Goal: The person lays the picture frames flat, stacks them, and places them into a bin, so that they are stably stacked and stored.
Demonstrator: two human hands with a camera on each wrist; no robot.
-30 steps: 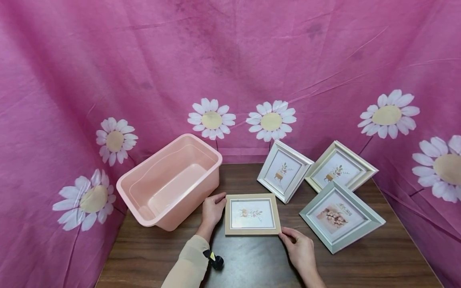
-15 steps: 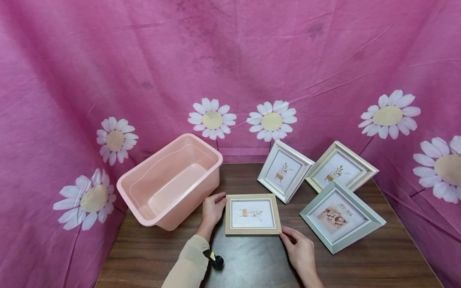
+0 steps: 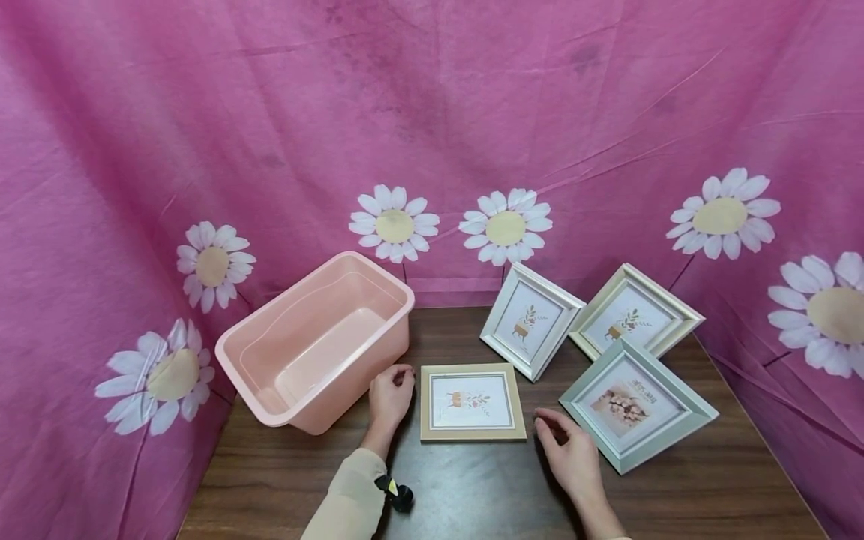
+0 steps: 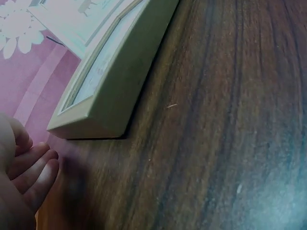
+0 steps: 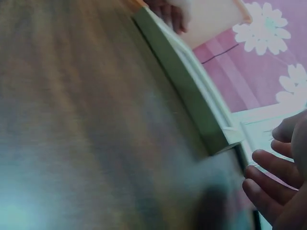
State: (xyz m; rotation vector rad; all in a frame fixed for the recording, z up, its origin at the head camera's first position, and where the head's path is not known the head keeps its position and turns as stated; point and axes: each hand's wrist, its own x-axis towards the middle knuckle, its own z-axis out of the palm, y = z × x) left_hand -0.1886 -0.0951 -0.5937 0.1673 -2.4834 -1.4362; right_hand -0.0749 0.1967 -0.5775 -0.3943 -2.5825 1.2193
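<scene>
A beige picture frame (image 3: 472, 433) lies flat on the brown wooden table, its plant print turned sideways. To its left, my left hand (image 3: 391, 394) is apart from it with loosely bent fingers, close beside the pink tub. My right hand (image 3: 570, 454) is off the frame's right side, thumb and fingers spread and holding nothing. In the left wrist view, a gap of tabletop separates my fingers (image 4: 41, 182) from the corner of the beige frame (image 4: 120, 91). The right wrist view likewise has my fingers (image 5: 273, 177) clear of the frame's end.
A pink plastic tub (image 3: 317, 390) stands at the left. Toward the right, a white picture frame (image 3: 499, 345), a cream picture frame (image 3: 675, 341) and a grey-green picture frame (image 3: 675, 435) stand tilted back. Behind the table (image 3: 472, 502) hangs a pink cloth (image 3: 432, 97) with daisies.
Both hands have let go of the beige frame and drawn away, the left hand leftward, the right hand to the right. The frame stays flat in place.
</scene>
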